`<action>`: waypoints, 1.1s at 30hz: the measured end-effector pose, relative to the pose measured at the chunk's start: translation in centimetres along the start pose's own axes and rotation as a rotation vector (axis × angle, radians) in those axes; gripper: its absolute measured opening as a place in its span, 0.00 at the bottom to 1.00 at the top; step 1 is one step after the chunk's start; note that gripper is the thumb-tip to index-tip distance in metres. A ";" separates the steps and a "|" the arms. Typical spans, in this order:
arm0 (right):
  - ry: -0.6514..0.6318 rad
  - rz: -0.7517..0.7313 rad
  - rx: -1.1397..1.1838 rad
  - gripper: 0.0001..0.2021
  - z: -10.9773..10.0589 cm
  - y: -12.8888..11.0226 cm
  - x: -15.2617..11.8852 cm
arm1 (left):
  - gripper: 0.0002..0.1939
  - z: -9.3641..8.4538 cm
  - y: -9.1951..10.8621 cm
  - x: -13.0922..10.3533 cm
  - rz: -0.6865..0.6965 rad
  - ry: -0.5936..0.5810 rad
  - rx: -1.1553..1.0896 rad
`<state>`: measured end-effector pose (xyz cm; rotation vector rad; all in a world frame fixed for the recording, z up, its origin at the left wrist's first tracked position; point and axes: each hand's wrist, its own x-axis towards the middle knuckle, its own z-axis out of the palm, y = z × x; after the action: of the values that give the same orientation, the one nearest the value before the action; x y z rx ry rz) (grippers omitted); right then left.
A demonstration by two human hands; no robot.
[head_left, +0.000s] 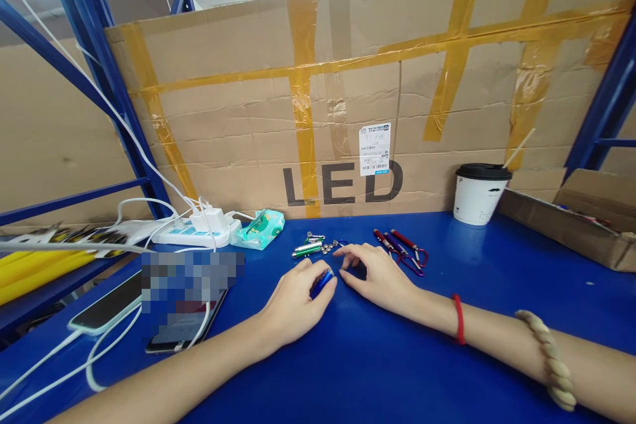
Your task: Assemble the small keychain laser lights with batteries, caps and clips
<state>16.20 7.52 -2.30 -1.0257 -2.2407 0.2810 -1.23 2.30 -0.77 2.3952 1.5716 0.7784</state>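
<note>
My left hand (pixel 301 298) is closed on a small blue cylinder (pixel 322 283), held between thumb and fingers above the blue table (pixel 348 371). Just to its right, my right hand (pixel 372 275) has its thumb and fingers apart, with nothing visible between them. Its fingertips are near some small silver pieces (pixel 328 248). Beyond my left hand lie green and silver cylinders (pixel 308 250). Past my right hand are red and purple pen-like tubes (pixel 405 250) with carabiner clips, partly behind the hand.
A lidded paper cup (pixel 479 195) stands at the back right beside an open cardboard box (pixel 571 218). At left are two phones (pixel 106 305) with white cables, a power strip (pixel 191 232) and a green packet (pixel 261 228). A cardboard wall (pixel 238 139) rises behind.
</note>
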 end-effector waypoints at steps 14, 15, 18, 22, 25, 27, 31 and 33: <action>-0.053 -0.002 0.114 0.12 0.1 0.0 0.2 | 0.10 0.1 -0.1 0.0 0.017 0.006 0.005; -0.055 0.000 0.115 0.12 0.1 0.1 0.2 | 0.10 0.1 -0.1 0.0 0.019 0.006 0.006; -0.066 0.002 0.129 0.13 0.1 0.2 0.2 | 0.10 0.1 -0.1 0.0 0.025 0.003 0.008; -0.073 -0.007 0.163 0.14 0.1 0.2 0.1 | 0.10 0.1 0.0 0.1 0.029 0.004 0.006; -0.071 -0.010 0.190 0.12 0.1 0.2 0.1 | 0.10 0.1 -0.1 0.1 0.033 0.005 0.005; -0.074 -0.007 0.204 0.11 0.0 0.1 0.1 | 0.10 0.1 -0.1 0.1 0.029 0.002 0.003; -0.092 -0.013 0.204 0.11 -0.2 -0.1 0.2 | 0.11 0.0 -0.1 0.1 0.022 -0.007 0.004; -0.102 -0.019 0.196 0.10 -0.2 -0.1 0.2 | 0.11 0.0 -0.1 0.1 0.016 -0.012 0.011</action>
<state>16.16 7.56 -2.00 -0.9036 -2.2594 0.5444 -1.30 2.38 -0.75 2.4186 1.5585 0.7588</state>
